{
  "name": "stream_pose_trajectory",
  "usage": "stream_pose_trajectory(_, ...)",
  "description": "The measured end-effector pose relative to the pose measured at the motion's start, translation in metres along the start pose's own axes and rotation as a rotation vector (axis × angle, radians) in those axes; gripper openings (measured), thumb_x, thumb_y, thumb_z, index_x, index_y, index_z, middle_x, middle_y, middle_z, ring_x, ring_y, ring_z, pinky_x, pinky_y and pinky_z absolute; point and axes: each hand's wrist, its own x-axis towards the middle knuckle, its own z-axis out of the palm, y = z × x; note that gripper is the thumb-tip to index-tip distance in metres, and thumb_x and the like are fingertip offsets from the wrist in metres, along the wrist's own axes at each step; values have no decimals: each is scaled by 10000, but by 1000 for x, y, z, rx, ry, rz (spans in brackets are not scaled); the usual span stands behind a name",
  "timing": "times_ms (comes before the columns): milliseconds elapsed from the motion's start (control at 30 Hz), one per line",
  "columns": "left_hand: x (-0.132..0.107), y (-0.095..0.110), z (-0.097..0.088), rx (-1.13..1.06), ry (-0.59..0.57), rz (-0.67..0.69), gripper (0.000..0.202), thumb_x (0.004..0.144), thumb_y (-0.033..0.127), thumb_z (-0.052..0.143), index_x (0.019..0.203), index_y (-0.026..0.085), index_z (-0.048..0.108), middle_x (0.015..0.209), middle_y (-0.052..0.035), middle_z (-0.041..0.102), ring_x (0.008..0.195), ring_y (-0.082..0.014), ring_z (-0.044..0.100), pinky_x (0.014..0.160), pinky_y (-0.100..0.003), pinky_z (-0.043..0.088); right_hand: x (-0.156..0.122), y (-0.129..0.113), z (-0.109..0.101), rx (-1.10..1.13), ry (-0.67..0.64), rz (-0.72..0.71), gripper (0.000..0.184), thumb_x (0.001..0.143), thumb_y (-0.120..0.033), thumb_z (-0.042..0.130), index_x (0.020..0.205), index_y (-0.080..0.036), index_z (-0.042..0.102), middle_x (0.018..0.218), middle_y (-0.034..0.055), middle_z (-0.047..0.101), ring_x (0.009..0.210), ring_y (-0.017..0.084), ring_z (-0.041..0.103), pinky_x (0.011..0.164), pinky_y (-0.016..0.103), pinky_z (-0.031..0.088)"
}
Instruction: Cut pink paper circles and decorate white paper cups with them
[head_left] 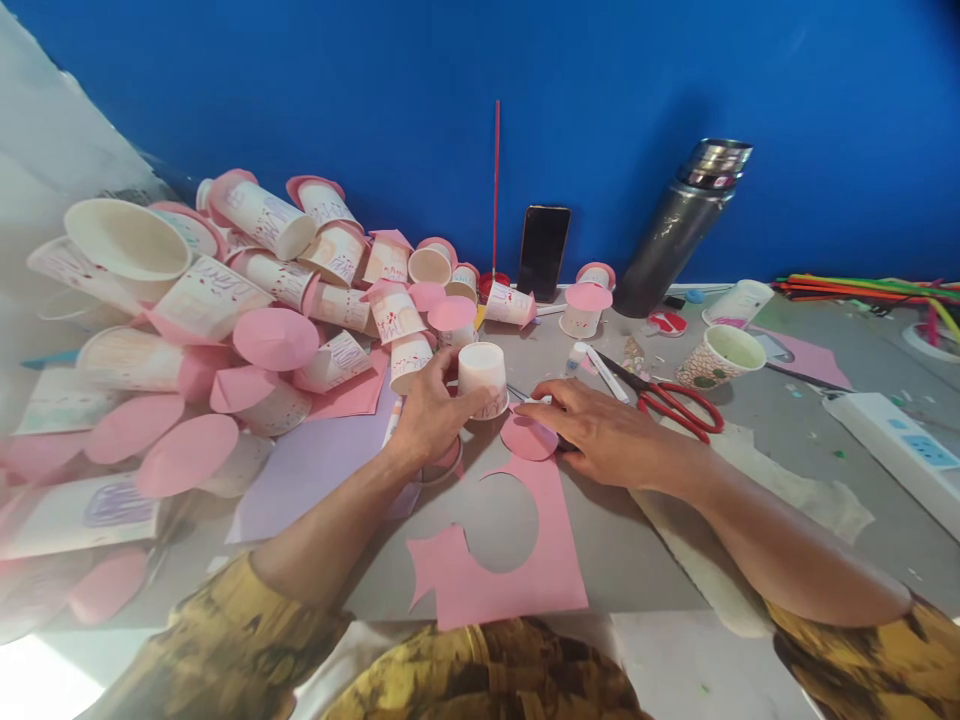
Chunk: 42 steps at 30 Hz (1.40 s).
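Note:
My left hand is wrapped round a white paper cup, which stands bottom up with faint coloured marks on its side. Right beside it, my right hand has its fingertips on the top and edge of a shallow pink paper cone. Part of the cone and whatever lies beneath my right palm are hidden. Nearer to me lies a pink paper sheet with a large round hole cut out of it. Another cup rim shows partly under my left wrist.
Decorated cups with pink cones are heaped at the left, beside a purple sheet. Red-handled scissors, a patterned cup and a power strip lie right. A phone and a dark flask stand against the blue wall.

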Motion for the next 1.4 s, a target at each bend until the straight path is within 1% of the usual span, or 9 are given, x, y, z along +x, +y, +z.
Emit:
stream_pose_trajectory(100, 0, 0, 0, -11, 0, 15, 498, 694, 293, 777, 1172, 205, 666, 1157, -43, 736, 1105, -257, 687, 928, -382, 567, 2, 2, 8, -8, 7, 0, 674, 831, -47, 646, 1457, -268, 529, 1392, 147, 556, 1125, 292, 641, 873, 408, 567)
stream_pose_trajectory(300, 0, 2, -2, 14, -4, 7, 461, 719, 301, 758, 1162, 212, 669, 1142, -39, 737, 1072, -256, 695, 894, -377, 566, 4, 6, 11, 27, 60, -30, 421, 914, -164, 644, 1311, -303, 651, 1334, 122, 585, 1051, 276, 662, 822, 398, 584)
stream_pose_trajectory(533, 0, 1, -1, -8, -9, 21, 454, 709, 277, 746, 1151, 207, 674, 1141, -36, 741, 1075, -249, 687, 894, -359, 563, 6, 8, 20, -23, 110, -111, 493, 892, -71, 612, 1333, -287, 656, 1377, 152, 576, 1167, 306, 627, 955, 483, 560)
stream_pose_trajectory(667, -1, 3, -1, -6, -14, 15, 438, 713, 275, 744, 1143, 218, 679, 1124, -25, 742, 1061, -244, 688, 884, -354, 564, 7, 9, 20, 43, 96, -46, 447, 889, -117, 648, 1309, -270, 670, 1410, 155, 566, 1230, 323, 611, 962, 480, 568)
stream_pose_trajectory(833, -1, 5, -3, 30, 1, 20, 464, 720, 309, 753, 1168, 216, 675, 1133, -34, 743, 1064, -254, 687, 882, -369, 563, 8, 10, 3, 256, 122, 30, 450, 877, -150, 626, 1317, -243, 648, 1358, 112, 643, 1218, 290, 635, 1002, 451, 555)
stream_pose_trajectory(1000, -2, 6, -4, 49, -10, 12, 445, 729, 320, 736, 1157, 218, 670, 1111, -35, 740, 1028, -256, 691, 879, -384, 565, 8, 12, -14, 374, 294, 261, 387, 866, -215, 610, 1245, -257, 678, 1298, 69, 703, 938, 221, 712, 734, 329, 606)
stream_pose_trajectory(1067, -3, 6, -4, 63, -36, 19, 469, 739, 331, 731, 1189, 221, 661, 1133, -44, 734, 1045, -263, 688, 897, -398, 564, 8, 11, -17, 404, 383, 297, 393, 863, -244, 622, 1252, -261, 678, 1283, 60, 713, 887, 205, 711, 700, 315, 606)
stream_pose_trajectory(1233, -12, 6, 4, 120, -128, 39, 531, 746, 319, 732, 1258, 222, 635, 1263, -90, 702, 1094, -288, 675, 946, -441, 553, 6, 7, -13, 432, 507, 210, 433, 877, -254, 636, 1309, -275, 647, 1290, 66, 698, 1036, 244, 700, 772, 354, 624)
stream_pose_trajectory(1400, -20, 2, 16, 159, -197, 98, 690, 715, 266, 731, 1377, 209, 543, 1315, -127, 663, 1142, -310, 659, 976, -478, 545, 5, 4, -2, 273, 500, 95, 463, 908, -215, 633, 1364, -285, 604, 1375, 98, 651, 1264, 305, 615, 974, 469, 586)
